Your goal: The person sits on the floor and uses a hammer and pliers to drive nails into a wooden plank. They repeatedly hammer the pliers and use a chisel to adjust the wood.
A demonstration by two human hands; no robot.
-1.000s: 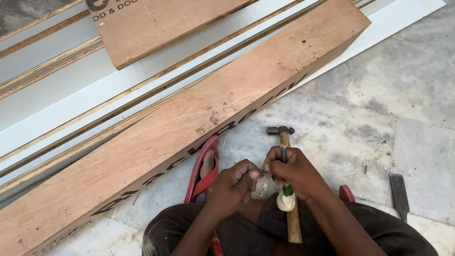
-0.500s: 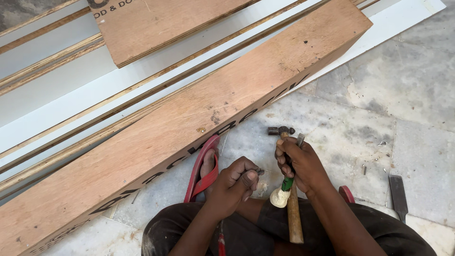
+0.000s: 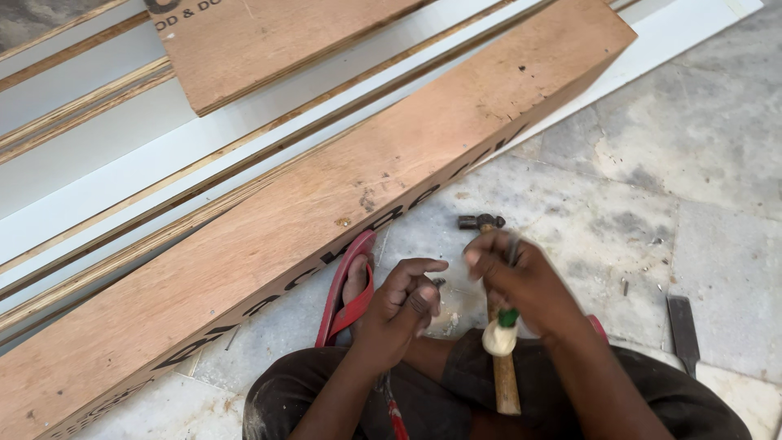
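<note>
My left hand (image 3: 397,308) is curled, its fingertips pinching what looks like a small dark nail (image 3: 438,283). My right hand (image 3: 521,281) is blurred and closed on a thin dark piece near its fingertips. Beneath it, a hammer (image 3: 482,222) with a wooden handle lies on the floor, head pointing away from me. A whitish lump with a green top (image 3: 499,332) sits against the handle under my right wrist. A bit of clear plastic (image 3: 446,322) lies between my hands.
A long plywood beam (image 3: 326,204) runs diagonally just beyond my hands, with another board (image 3: 269,41) and white panels (image 3: 98,163) behind it. My foot rests in a red flip-flop (image 3: 342,301). A flat chisel (image 3: 683,324) and a loose nail (image 3: 625,287) lie on the stone floor to the right.
My hands were together over the clear plastic, then drew apart. My right hand rose toward the hammer head with the thin piece, and my left hand stayed low.
</note>
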